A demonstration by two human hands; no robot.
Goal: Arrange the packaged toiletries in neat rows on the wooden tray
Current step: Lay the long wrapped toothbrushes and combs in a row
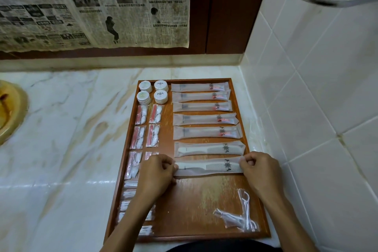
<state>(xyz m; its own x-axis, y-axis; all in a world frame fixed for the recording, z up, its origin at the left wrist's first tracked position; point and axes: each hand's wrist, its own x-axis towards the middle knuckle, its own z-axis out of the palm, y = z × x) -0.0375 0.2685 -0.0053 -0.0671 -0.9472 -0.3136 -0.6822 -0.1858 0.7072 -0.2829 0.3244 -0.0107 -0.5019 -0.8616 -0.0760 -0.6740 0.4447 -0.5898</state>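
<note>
Left hand (pixel 157 172): fingers pinching the comb packet's (pixel 208 166) left end.
Right hand (pixel 258 168): fingers pinching its right end.
Tray (pixel 192 237): sitting in the tabletop's right corner.

A bathroom vanity corner, likely in a guesthouse or hotel.

A pale veined marble counter (pixel 67 129) meets glossy white wall tiles (pixel 319 80) under a curved chrome rail (pixel 319 2), with a yellowish basin rim (pixel 14 112) at left and yellowed newspaper (pixel 98 6) covering dark wood panelling (pixel 225 10).
</note>
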